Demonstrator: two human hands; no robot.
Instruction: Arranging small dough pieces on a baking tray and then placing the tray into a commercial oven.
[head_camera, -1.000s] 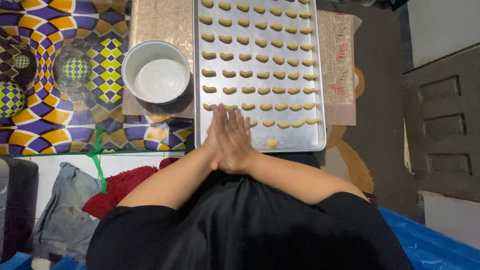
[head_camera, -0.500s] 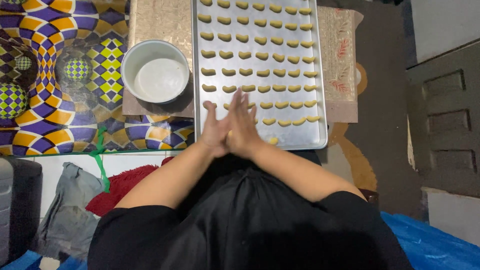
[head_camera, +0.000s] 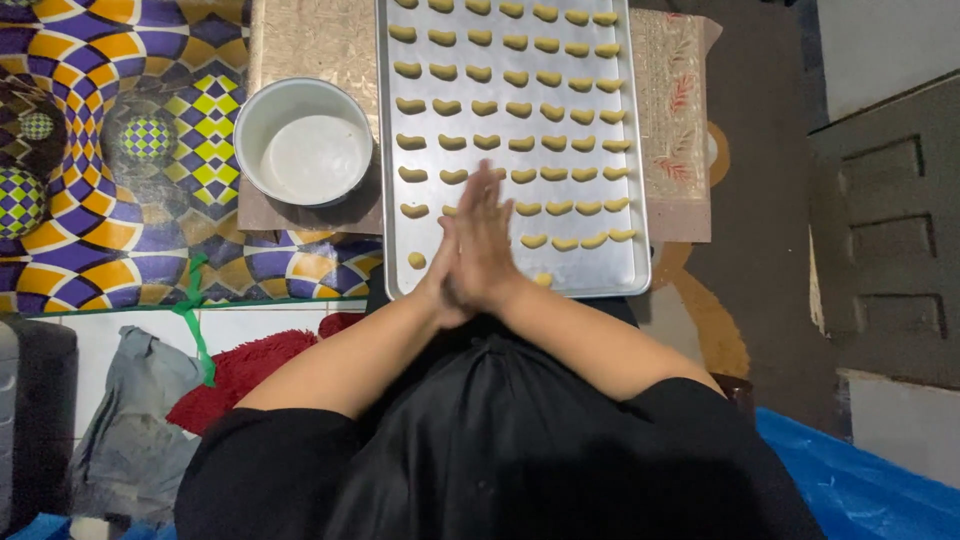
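My left hand (head_camera: 446, 280) and my right hand (head_camera: 492, 228) are pressed flat together, palm to palm, fingers pointing away from me. They hover over the near edge of a long metal baking tray (head_camera: 622, 268). Whether anything lies between the palms is hidden. Several rows of small crescent-shaped dough pieces (head_camera: 485, 108) fill the tray. A small round dough ball (head_camera: 416, 260) sits at the tray's near left, just left of my hands. Another pale dough piece (head_camera: 543, 279) lies just right of my wrists.
A white enamel bowl (head_camera: 303, 143) stands left of the tray on a brown patterned cloth (head_camera: 680, 120). A purple and yellow patterned mat (head_camera: 90, 150) lies at left. Red fuzzy fabric (head_camera: 235, 375), grey cloth (head_camera: 130, 440), blue tarp (head_camera: 870, 480) and a dark wooden panel (head_camera: 885, 230) surround me.
My pressed hands have slid against each other and moved slightly farther over the tray; the right fingers now reach past the left.
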